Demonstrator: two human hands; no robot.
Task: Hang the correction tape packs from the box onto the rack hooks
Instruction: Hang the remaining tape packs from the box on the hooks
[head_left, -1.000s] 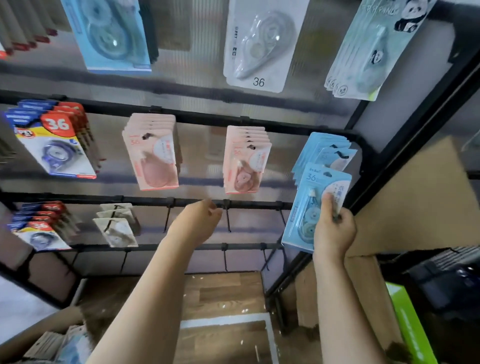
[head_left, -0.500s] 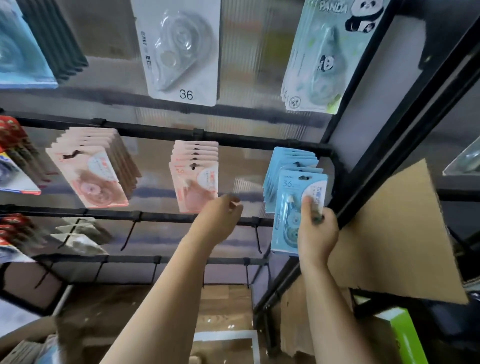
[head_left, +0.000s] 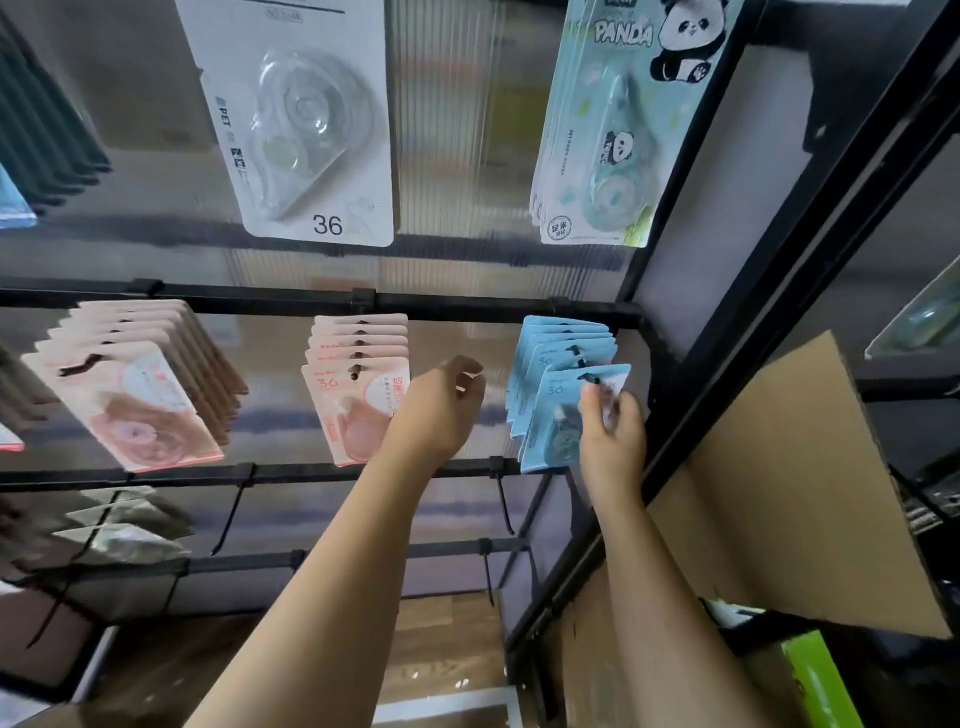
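The right hand (head_left: 613, 436) pinches a blue pack (head_left: 558, 415), which has risen until its slot meets the hook (head_left: 589, 378) at the rack's (head_left: 467, 306) right end, before the hung blue packs (head_left: 550, 343). Hanging looks nearly done. The left hand (head_left: 441, 410) hovers loosely curled, empty.

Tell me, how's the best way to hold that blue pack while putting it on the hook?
Probably pinch the blue pack by its right edge, below the hang hole, coming from the front as the right hand does. The card is flat and faces out, and that keeps the hole clear.
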